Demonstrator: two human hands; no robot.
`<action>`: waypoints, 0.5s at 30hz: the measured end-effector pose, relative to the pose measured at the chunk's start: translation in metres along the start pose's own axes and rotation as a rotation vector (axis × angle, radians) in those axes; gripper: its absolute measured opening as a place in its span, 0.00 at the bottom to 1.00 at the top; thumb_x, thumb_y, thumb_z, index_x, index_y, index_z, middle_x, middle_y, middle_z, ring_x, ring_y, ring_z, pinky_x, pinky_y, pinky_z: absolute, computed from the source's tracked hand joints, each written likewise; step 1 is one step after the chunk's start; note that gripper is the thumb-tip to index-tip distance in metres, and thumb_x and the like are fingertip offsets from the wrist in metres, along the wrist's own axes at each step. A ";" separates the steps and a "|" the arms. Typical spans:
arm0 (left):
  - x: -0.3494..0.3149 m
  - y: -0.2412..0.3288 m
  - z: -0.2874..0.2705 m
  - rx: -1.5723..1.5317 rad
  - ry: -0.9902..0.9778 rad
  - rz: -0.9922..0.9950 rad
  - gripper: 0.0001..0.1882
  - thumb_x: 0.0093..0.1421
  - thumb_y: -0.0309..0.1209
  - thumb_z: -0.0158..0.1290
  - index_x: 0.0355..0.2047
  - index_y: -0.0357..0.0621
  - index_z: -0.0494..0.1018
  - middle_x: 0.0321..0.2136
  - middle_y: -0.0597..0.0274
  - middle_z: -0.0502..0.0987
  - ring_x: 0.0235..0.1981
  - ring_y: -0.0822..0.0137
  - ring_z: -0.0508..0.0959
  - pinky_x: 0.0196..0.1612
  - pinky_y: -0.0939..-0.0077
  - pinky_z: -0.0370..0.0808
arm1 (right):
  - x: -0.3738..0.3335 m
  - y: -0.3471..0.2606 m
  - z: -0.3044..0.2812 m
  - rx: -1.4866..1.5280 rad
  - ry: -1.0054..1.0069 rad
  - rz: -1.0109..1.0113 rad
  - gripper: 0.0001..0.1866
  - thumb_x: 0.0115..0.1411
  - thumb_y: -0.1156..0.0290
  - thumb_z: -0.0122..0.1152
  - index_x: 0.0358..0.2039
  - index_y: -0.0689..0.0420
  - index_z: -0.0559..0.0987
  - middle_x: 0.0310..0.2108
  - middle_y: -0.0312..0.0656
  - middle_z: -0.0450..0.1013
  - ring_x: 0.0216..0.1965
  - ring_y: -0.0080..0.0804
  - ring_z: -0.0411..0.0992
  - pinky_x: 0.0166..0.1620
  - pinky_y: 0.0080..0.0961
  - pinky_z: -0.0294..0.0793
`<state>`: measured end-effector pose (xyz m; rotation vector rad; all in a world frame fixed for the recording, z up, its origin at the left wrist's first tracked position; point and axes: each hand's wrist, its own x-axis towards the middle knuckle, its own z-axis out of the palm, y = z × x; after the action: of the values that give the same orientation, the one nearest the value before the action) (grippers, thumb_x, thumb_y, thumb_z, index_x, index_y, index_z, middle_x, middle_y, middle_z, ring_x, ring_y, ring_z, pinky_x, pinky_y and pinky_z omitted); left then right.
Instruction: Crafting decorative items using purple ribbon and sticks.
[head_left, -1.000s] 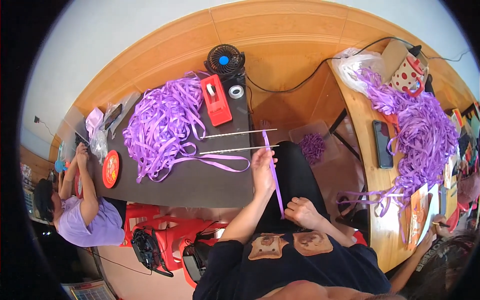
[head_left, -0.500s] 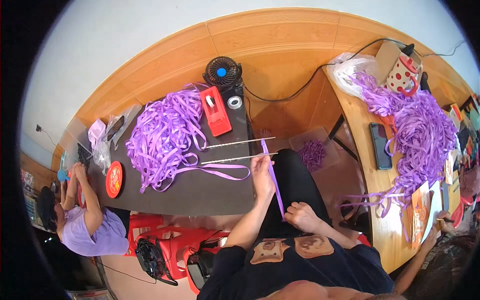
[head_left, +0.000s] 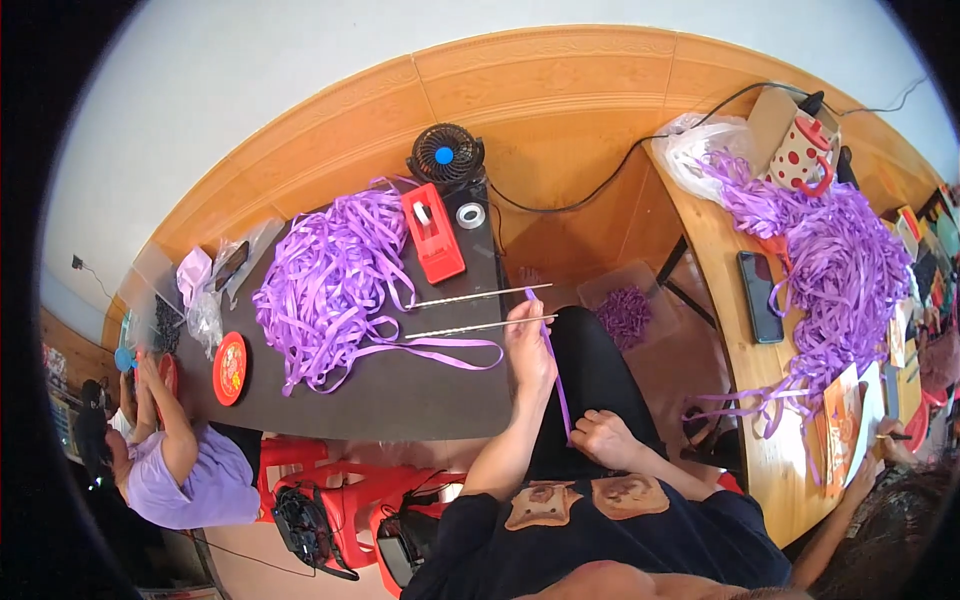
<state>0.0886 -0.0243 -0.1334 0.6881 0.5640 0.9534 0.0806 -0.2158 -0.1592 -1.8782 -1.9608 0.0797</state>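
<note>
Two thin twisted metal rods, a far one (head_left: 480, 296) and a near one (head_left: 470, 328), jut out past the right edge of the dark table. At their tips my left hand (head_left: 530, 350) is closed on a purple ribbon (head_left: 557, 385) in a pinch. That strip runs down taut over my lap to my right hand (head_left: 603, 437), whose curled fingers grip its lower end. A big tangled heap of purple ribbon (head_left: 335, 285) lies on the table, with a loop (head_left: 440, 350) trailing toward the rods.
On the dark table (head_left: 430, 400) are a red tape dispenser (head_left: 434, 235), a tape roll (head_left: 470, 215), a black fan (head_left: 445, 155) and a red plate (head_left: 230, 368). A wooden table (head_left: 765, 480) at right bears more ribbon (head_left: 845, 270) and a phone (head_left: 760, 297). Co-workers sit at both sides.
The ribbon between my hands has turned, showing a narrower face near the rod tips. Both hands keep their grip. The whole view has shifted slightly.
</note>
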 end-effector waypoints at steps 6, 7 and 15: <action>-0.013 -0.015 -0.005 0.423 -0.109 0.265 0.02 0.51 0.21 0.57 0.26 0.39 0.75 0.31 0.68 0.72 0.33 0.77 0.70 0.38 0.84 0.66 | -0.005 0.009 -0.012 -0.062 0.159 0.212 0.05 0.45 0.68 0.57 0.18 0.53 0.73 0.21 0.38 0.67 0.27 0.36 0.68 0.29 0.30 0.66; -0.024 -0.016 -0.007 0.599 -0.164 0.296 0.02 0.51 0.21 0.57 0.25 0.39 0.75 0.31 0.68 0.70 0.34 0.76 0.69 0.38 0.83 0.65 | -0.007 0.015 -0.025 0.012 0.254 0.283 0.01 0.47 0.73 0.57 0.22 0.55 0.74 0.24 0.41 0.69 0.30 0.40 0.69 0.32 0.32 0.68; -0.095 0.053 0.014 1.056 -0.555 0.610 0.05 0.47 0.25 0.58 0.26 0.41 0.74 0.36 0.57 0.69 0.39 0.58 0.66 0.41 0.70 0.64 | 0.026 0.030 -0.113 0.571 0.586 0.250 0.14 0.52 0.81 0.54 0.40 0.60 0.75 0.47 0.45 0.69 0.48 0.40 0.65 0.50 0.30 0.62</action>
<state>0.0254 -0.0901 -0.0726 2.0867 0.3223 0.9111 0.1466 -0.2162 -0.0599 -1.5220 -1.1528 0.1288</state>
